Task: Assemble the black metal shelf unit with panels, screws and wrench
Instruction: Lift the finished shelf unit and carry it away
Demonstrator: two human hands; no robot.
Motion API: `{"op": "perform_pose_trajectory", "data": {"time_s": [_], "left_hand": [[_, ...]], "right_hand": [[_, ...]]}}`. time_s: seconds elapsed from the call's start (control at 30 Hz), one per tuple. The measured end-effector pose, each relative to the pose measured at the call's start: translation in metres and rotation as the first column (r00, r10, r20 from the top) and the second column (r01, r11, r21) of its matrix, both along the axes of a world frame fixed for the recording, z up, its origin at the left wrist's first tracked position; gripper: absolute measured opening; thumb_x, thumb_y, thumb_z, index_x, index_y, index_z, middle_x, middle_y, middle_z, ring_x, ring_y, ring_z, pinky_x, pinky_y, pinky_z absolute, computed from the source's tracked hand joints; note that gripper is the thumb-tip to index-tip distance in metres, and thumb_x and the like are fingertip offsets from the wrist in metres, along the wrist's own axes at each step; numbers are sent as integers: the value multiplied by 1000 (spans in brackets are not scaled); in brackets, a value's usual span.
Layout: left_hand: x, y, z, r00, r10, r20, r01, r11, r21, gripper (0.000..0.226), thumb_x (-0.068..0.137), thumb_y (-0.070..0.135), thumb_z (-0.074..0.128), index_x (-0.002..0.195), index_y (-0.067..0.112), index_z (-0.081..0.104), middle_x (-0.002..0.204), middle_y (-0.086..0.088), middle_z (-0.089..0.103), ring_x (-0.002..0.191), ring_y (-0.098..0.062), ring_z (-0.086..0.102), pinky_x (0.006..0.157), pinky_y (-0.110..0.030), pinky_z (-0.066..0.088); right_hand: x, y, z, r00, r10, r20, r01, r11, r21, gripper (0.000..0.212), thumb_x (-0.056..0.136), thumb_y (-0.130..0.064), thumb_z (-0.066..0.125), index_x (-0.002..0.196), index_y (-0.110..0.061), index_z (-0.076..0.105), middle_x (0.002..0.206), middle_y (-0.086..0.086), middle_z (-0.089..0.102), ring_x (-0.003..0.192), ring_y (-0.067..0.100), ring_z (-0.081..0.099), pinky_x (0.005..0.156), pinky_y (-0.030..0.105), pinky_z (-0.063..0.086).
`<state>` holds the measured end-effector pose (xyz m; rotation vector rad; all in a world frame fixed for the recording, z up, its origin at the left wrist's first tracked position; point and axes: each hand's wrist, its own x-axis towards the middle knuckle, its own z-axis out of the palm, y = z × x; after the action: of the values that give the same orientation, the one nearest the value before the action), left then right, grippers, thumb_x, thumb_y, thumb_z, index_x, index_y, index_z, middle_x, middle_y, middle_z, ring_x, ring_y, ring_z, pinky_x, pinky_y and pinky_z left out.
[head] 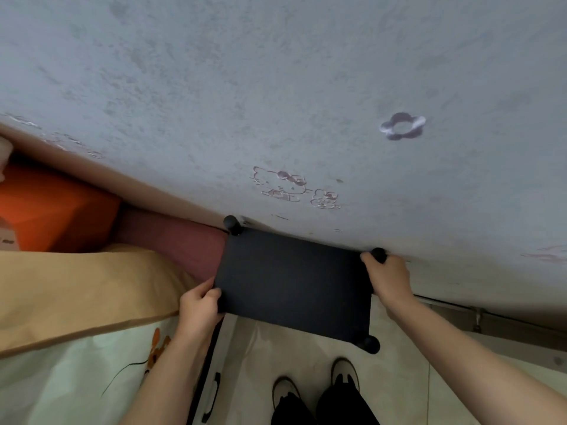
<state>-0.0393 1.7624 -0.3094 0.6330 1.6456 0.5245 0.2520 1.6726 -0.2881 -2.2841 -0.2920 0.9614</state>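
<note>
Nearest, at about 6 o'clock in the head view, two shoes stand on a pale tiled floor, with dark trouser legs below them. To their left, near 7 o'clock, a bed cover with a cartoon print lies beside a tan pillow.

Just above the shoes the black shelf unit sits in the middle of the view, its flat top panel facing up and rounded black post caps showing at three corners. The left hand grips the panel's near-left edge, at 9 o'clock of the panel, thumb on top and fingers curled beneath. The right hand holds the far-right corner, at 2 o'clock, fingers wrapped round the post cap there.

Beyond the pillow, towards 9 o'clock, lie a dark red cushion and an orange one. Farthest, the grey wall fills the upper view, with faint cartoon cat drawings and a flower-shaped mark at 1 o'clock.
</note>
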Motion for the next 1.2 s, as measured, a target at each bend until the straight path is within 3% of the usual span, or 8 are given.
{"op": "perform_pose_trajectory", "data": {"time_s": [0.13,0.2,0.3,0.4,0.5,0.67,0.97,1.2], "left_hand": [[-10,-12,-3,998,39,58,-36,998,-42,40,101,2,51,140,10,57,106,3,70,96,-13,65,72,-27,53],[-11,-19,-4,996,59,67,-56,998,-41,41,99,2,54,138,13,59,112,2,70,101,-14,65,75,-27,52],[-10,-22,-7,990,109,85,-106,993,-50,42,99,0,52,139,12,58,120,-4,69,108,-20,64,85,-33,52],[-10,-21,-8,985,133,111,-129,991,-48,41,101,2,52,140,12,57,114,-1,69,106,-18,64,85,-34,52],[-11,-21,-7,982,135,136,-128,990,-59,39,101,4,53,139,12,57,113,0,69,105,-18,64,85,-36,53],[-3,-6,-7,976,104,193,-96,994,-53,42,102,-3,44,142,4,53,116,-7,69,108,-21,65,94,-41,52],[-13,-23,-8,974,101,204,-90,994,-64,38,103,-1,45,136,9,58,113,0,71,106,-16,65,89,-36,52],[-5,-27,-4,969,123,212,-112,992,-66,41,102,-3,45,141,6,55,117,-4,69,107,-18,64,88,-36,52]], "right_hand": [[-7,-7,-2,989,-30,-143,31,1000,4,27,93,-29,61,81,-5,59,78,14,58,78,28,58,69,34,43],[-8,-15,-1,971,-48,-234,47,999,-11,23,94,-30,62,85,-8,61,94,18,65,91,32,63,85,46,52],[-9,-30,1,945,-45,-324,34,999,-39,22,96,-27,61,102,-6,64,119,25,61,111,41,59,103,59,44],[-15,-47,-2,888,-33,-460,-12,996,-93,36,95,-34,62,120,-9,60,119,8,64,114,29,58,104,58,43],[-25,-61,-3,822,-50,-567,-51,986,-160,35,92,-43,64,114,-16,59,113,2,65,106,27,60,83,54,54],[-39,-75,-6,808,-72,-585,-68,975,-214,35,93,-33,66,122,-22,49,118,4,56,112,33,54,60,44,57],[-54,-91,-11,829,-128,-544,61,988,-140,44,94,6,50,133,-14,44,125,5,54,116,25,56,105,42,46],[-55,-97,-12,837,-193,-513,144,980,-134,51,94,11,45,143,-5,39,131,13,52,123,32,53,110,46,41]]}}
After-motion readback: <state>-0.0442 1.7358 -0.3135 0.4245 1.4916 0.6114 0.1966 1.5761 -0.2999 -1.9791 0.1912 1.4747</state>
